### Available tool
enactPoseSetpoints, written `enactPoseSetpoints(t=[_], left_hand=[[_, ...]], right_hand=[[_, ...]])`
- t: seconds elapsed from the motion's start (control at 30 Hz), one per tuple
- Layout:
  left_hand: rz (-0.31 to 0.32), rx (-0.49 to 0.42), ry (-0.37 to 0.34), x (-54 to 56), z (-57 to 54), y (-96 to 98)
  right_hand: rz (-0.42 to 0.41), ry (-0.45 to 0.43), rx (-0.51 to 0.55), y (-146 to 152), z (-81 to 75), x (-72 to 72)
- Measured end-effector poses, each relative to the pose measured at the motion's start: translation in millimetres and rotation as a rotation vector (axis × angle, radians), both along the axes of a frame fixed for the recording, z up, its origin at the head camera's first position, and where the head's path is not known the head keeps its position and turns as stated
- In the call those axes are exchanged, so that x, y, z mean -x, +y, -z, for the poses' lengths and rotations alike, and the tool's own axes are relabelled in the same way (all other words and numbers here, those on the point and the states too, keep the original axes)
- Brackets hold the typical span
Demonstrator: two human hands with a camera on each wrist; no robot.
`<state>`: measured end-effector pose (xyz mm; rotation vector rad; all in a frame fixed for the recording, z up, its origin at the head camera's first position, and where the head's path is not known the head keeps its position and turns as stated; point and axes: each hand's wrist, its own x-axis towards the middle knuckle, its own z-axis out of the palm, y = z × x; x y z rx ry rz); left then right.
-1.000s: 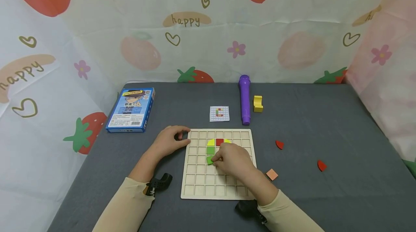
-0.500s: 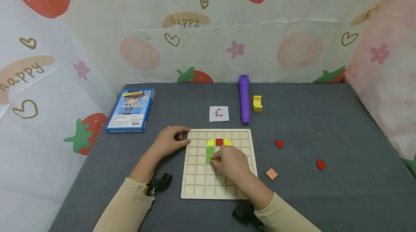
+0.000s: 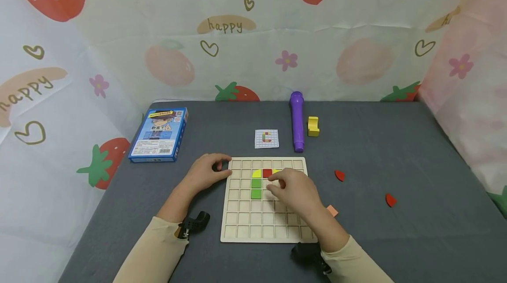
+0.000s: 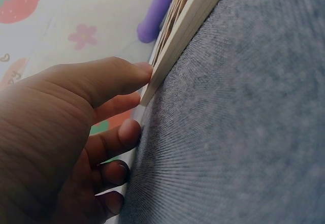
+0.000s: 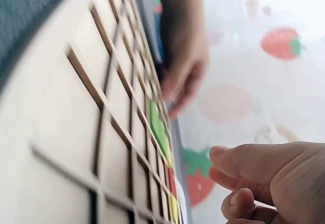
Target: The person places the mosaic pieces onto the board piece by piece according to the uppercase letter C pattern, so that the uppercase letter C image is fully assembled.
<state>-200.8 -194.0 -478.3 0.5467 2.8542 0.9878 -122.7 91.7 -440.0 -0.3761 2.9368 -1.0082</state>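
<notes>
A square wooden grid board [image 3: 244, 219] lies on the table. Set in its cells are a yellow rounded piece [image 3: 256, 173], a red square [image 3: 267, 173] and two green squares [image 3: 256, 189]. A second yellow piece [image 3: 276, 170] is partly hidden by my right hand [image 3: 296, 189]. This hand hovers over the board, thumb and index finger apart with nothing between them. At the board's far left corner, my left hand [image 3: 206, 173] touches the edge; in the left wrist view the thumb [image 4: 124, 76] rests against the board's side [image 4: 185, 33].
Right of the board lie an orange square [image 3: 332, 211], partly behind the right wrist, and two red pieces [image 3: 339, 175]. Beyond it are a small pattern card [image 3: 266, 139], a purple microphone-shaped stick [image 3: 297, 122] and a yellow block [image 3: 313, 126]. A blue box [image 3: 158, 134] lies back left.
The tilted lower green square now lies flat in its cell. My right hand has let go of it and moved up to the right, its fingers spread. My left hand has stayed put.
</notes>
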Motion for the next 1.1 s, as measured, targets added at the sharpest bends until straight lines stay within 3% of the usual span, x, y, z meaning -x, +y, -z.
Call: enactPoseSetpoints(t=[0.23,0.43,0.83,1.1], left_hand=[[-0.003,0.012,-0.002,1.0,1.1,-0.1],[-0.001,0.012,-0.011,1.5,2.7,-0.7],[0.001,0.011,-0.003,0.9,3.1,-0.4],[-0.004,0.016,-0.004,1.9,3.2,0.1]], right_hand=[[0.146,0.023,0.030,33.3,1.2,4.3],[0.213,0.025,0.020,62.2,1.0,11.5],[0.302,-0.189,-0.096,124.6,0.0,19.6],[0.342,-0.247,-0.115,147.8,2.1,20.3]])
